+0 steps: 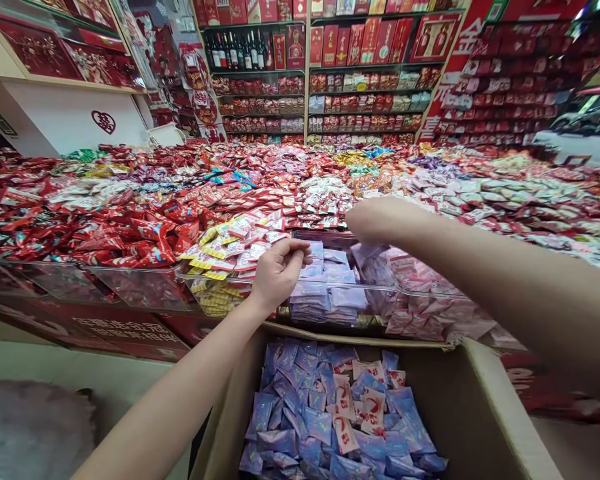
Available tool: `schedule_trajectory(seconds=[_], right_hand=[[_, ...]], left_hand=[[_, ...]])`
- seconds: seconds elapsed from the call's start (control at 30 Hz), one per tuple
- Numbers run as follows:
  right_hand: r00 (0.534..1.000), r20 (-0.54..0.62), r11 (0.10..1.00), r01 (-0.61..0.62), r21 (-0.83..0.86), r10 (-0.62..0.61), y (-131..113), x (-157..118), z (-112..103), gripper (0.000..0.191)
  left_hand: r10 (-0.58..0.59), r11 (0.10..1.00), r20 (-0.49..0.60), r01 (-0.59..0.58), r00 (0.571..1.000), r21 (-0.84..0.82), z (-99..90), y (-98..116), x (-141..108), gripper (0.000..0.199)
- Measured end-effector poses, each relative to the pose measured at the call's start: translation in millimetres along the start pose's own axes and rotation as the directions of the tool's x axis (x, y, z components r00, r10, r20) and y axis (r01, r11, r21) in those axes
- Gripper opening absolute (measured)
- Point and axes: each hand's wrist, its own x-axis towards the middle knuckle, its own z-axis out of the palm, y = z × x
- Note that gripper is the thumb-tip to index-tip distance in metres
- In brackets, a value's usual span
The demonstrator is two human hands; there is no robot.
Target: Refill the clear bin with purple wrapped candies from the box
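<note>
My left hand (279,273) is over the left edge of a clear bin (375,287) of lilac candy packets (337,273). Its fingers are curled in toward the thumb; anything between them is hidden. My right hand (373,221) is bent downward above the back right of the same bin, its fingers hidden behind the hand and wrist. The lilac packets lie in fairly neat stacks. Below both arms stands an open cardboard box (500,400) holding loose blue-purple packets (315,423) and several cream-and-red ones (345,397).
White, red and yellow packets (230,247) fill the bin on the left, pink packets (430,313) the one on the right. Red-wrapped sweets (145,233) are heaped farther left. Behind the long display stand shelves with wine bottles (237,52) and red boxes (363,41).
</note>
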Motion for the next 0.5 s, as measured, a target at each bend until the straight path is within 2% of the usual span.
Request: schedule_trajectory(seconds=[0.07,0.13,0.23,0.33,0.4,0.5], right_hand=[[0.996,0.09,0.993,0.011,-0.118,-0.001,-8.9,-1.5,-10.8,0.009],[0.984,0.17,0.994,-0.028,-0.11,0.046,-17.4,-3.0,-9.0,0.007],[0.949,0.288,0.977,-0.171,0.126,0.129,-22.3,-2.1,14.6,0.009],[0.917,0.366,0.882,-0.298,0.366,0.159,-19.2,3.2,43.3,0.007],[0.903,0.409,0.816,-0.335,0.471,0.134,-17.0,7.0,56.3,0.005],[0.887,0.456,0.767,-0.342,0.543,0.072,-16.8,9.8,64.7,0.005]], left_hand=[[0.006,0.997,-0.089,-0.013,0.996,-0.07,-0.8,1.1,0.5,0.01],[0.013,0.993,-0.167,-0.032,0.986,-0.114,-1.9,1.8,1.1,0.009],[0.027,0.992,-0.208,-0.052,0.978,-0.118,-3.3,2.2,0.9,0.008],[0.054,0.996,-0.195,-0.067,0.979,-0.064,-3.5,2.4,-0.7,0.007],[0.065,0.996,-0.193,-0.074,0.979,-0.041,-3.1,2.7,-1.8,0.007],[0.066,0.995,-0.2,-0.078,0.978,-0.054,-2.8,3.2,-2.5,0.006]])
